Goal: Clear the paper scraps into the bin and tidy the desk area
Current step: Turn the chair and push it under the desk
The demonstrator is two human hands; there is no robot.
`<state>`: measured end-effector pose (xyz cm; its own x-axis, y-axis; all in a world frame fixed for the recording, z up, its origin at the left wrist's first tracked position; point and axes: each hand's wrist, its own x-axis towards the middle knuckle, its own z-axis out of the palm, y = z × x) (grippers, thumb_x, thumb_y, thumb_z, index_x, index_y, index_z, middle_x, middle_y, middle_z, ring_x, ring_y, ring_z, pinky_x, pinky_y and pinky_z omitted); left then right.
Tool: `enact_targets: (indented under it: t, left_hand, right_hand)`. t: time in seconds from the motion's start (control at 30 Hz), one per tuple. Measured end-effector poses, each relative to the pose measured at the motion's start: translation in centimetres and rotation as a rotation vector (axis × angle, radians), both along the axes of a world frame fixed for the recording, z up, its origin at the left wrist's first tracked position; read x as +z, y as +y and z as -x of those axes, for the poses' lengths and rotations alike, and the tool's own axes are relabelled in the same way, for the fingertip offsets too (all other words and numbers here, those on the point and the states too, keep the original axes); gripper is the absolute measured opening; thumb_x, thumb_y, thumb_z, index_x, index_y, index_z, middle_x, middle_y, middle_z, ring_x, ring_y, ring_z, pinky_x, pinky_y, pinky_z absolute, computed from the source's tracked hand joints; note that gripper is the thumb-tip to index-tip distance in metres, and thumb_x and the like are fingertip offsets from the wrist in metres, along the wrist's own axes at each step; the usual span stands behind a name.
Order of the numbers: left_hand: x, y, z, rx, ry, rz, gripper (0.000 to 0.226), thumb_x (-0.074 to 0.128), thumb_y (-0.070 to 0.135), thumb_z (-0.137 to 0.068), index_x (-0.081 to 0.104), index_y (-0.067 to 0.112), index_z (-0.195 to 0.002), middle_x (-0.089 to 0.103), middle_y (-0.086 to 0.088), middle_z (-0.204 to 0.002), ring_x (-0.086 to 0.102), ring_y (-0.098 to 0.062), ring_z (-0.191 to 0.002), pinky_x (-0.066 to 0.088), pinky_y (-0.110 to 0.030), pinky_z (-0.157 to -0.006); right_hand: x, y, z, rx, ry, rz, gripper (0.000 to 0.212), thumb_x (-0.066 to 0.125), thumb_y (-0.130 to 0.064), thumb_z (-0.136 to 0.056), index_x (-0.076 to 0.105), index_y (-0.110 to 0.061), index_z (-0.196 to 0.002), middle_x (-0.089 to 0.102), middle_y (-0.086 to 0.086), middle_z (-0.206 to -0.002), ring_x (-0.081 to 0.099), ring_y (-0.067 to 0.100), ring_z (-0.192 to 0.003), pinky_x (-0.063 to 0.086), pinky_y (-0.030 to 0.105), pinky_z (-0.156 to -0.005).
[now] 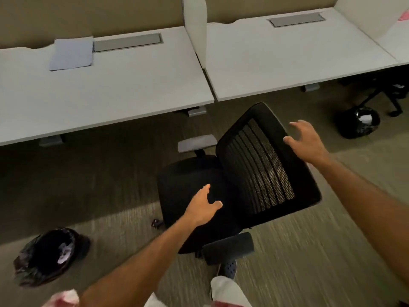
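Observation:
A black office chair (263,165) with a mesh back stands on the carpet in front of two white desks (110,89). My right hand (306,140) hovers open at the top right edge of the chair back, fingers spread. Over the seat, my left hand (204,206) is open too, holding nothing. A black-lined bin (47,255) with paper scraps inside sits on the floor at the lower left. On the left desk lies a folded pale blue cloth (72,53).
A second black bin (358,122) with white paper stands under the right desk (287,60), beside another chair's base (389,96). White dividers (195,27) separate the desks. Grey cable covers (127,42) are set into the desktops. My shoe (229,268) is below the chair.

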<state>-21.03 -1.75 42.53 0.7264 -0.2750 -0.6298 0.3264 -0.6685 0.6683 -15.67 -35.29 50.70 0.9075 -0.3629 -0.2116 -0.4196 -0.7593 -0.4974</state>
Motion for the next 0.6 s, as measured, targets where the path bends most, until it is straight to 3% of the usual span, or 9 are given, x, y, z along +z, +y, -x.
enact_targets:
  t: [0.07,0.2,0.3,0.43,0.6]
  left_hand:
    - [0.0,-5.1,0.6,-0.016,0.031,0.028,0.081,0.067,0.030,-0.092,0.021,0.022,-0.157,0.032,-0.002,-0.159,0.032,-0.020,-0.145,0.031,-0.035,-0.113]
    - [0.4,-12.8,0.6,-0.040,0.040,0.071,0.082,0.067,0.032,-0.092,0.020,0.018,-0.157,0.032,-0.004,-0.159,0.033,-0.022,-0.145,0.032,-0.036,-0.116]
    - [0.1,-16.6,0.4,-0.055,0.042,0.060,0.084,0.066,0.037,-0.091,0.019,0.019,-0.157,0.032,-0.004,-0.159,0.034,-0.022,-0.144,0.034,-0.039,-0.116]
    - [-0.4,-21.3,0.3,-0.020,0.034,0.075,0.087,0.069,0.041,-0.088,0.020,0.015,-0.156,0.031,-0.006,-0.158,0.034,-0.023,-0.143,0.032,-0.035,-0.113]
    - [-1.4,-27.8,0.3,0.092,0.095,0.073,0.117,0.073,0.057,-0.078,-0.002,0.017,-0.158,0.007,-0.004,-0.166,0.019,-0.025,-0.150,0.026,-0.042,-0.119]
  right_hand:
    - [-1.3,-3.1,-0.3,-0.067,0.086,-0.054,0.065,0.063,-0.027,-0.095,0.036,-0.011,-0.152,0.025,0.013,-0.162,0.023,0.026,-0.150,0.018,0.039,-0.121]
    - [-5.3,-5.9,0.2,-0.028,0.216,-0.159,0.064,0.060,-0.024,-0.097,0.032,-0.009,-0.154,0.035,0.011,-0.160,0.035,0.026,-0.146,0.026,0.036,-0.119]
    - [-7.2,-6.6,0.7,0.009,0.208,-0.116,0.062,0.057,-0.019,-0.098,0.031,-0.014,-0.155,0.040,0.011,-0.157,0.039,0.028,-0.143,0.030,0.036,-0.116]
    - [-8.2,-7.5,-0.6,0.104,0.195,-0.050,0.069,0.060,-0.024,-0.097,0.026,-0.012,-0.156,0.044,0.017,-0.154,0.041,0.033,-0.141,0.035,0.041,-0.114]
    - [-9.2,-7.7,-3.9,0.242,0.190,0.012,0.084,0.060,-0.036,-0.097,0.010,-0.007,-0.158,0.037,0.020,-0.155,0.037,0.036,-0.141,0.035,0.047,-0.112]
